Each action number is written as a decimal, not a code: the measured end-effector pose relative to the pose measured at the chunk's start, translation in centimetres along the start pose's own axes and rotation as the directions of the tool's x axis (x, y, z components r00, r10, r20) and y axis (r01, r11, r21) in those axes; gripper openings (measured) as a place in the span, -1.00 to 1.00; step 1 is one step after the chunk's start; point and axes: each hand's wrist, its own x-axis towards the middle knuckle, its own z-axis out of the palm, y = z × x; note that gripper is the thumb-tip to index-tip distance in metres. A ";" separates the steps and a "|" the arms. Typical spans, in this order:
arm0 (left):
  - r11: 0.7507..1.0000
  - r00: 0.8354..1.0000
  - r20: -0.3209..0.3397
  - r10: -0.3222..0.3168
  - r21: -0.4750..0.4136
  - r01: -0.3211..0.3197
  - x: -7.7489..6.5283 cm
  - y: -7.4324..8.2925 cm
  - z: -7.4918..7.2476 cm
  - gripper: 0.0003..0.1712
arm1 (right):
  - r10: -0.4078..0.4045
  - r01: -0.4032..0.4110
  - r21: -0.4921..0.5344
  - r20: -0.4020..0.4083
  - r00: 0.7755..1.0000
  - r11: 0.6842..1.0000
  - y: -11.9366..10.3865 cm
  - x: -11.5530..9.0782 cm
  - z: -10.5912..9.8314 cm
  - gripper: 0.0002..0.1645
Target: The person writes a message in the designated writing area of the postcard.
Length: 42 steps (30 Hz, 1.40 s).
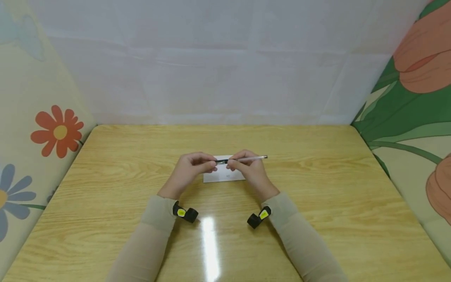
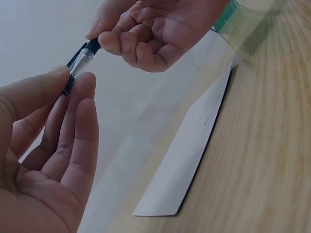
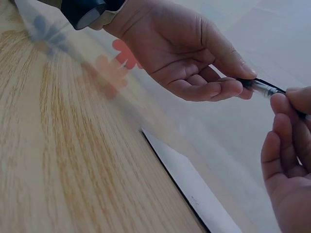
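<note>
A slim pen with a clear barrel and black parts is held crosswise between both hands above a white card. My left hand pinches the black end of the pen between thumb and fingers. Farther along it, my right hand pinches the pen too, and the barrel sticks out to the right past those fingers. In the left wrist view, a clear section of the pen with a black clip beside it shows between the two sets of fingertips. The fingers hide the rest there.
The white card, with a small dark mark, lies on the wooden table under the hands. A white sheet hangs behind, and flower-patterned panels stand at both sides. Each wrist wears a black camera.
</note>
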 end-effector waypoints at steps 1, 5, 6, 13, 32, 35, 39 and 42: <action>1.000 1.000 -0.001 -0.003 -0.001 0.003 0.0 0.0 -0.1 -0.74 | -0.002 0.002 0.001 0.004 1.000 1.000 0.0 0.0 0.0 -0.94; 1.000 1.000 0.008 -0.007 -0.007 0.007 -0.1 0.1 -0.2 -0.72 | -0.015 0.015 0.001 0.015 1.000 1.000 0.1 0.0 0.1 -0.89; 1.000 1.000 0.012 -0.007 -0.009 0.007 0.0 0.0 -0.3 -0.72 | -0.015 0.015 0.002 0.016 1.000 1.000 0.1 0.0 0.1 -0.88; 0.999 0.999 0.033 -0.033 -0.038 0.034 -0.1 -0.2 -0.6 -0.71 | -0.020 0.019 0.016 0.030 0.999 1.000 0.1 -0.1 0.1 -0.86; 0.981 0.985 0.104 -0.139 -0.124 0.152 0.0 -0.5 -1.1 -0.67 | 0.002 -0.004 0.022 0.089 0.996 1.000 0.2 -0.2 -0.1 -0.93; 0.973 0.980 0.117 -0.160 -0.151 0.177 0.1 -0.5 -1.2 -0.72 | -0.004 0.002 0.021 0.098 0.995 1.000 0.3 -0.2 -0.2 -0.91; 0.964 0.974 0.136 -0.183 -0.171 0.205 0.3 -0.7 -1.2 -0.80 | -0.006 0.004 0.023 0.097 0.995 1.000 0.4 -0.2 -0.4 -0.83; 0.959 0.970 0.149 -0.192 -0.184 0.218 0.3 -0.8 -1.3 -0.85 | -0.008 0.007 0.021 0.095 0.995 1.000 0.5 -0.1 -0.5 -0.90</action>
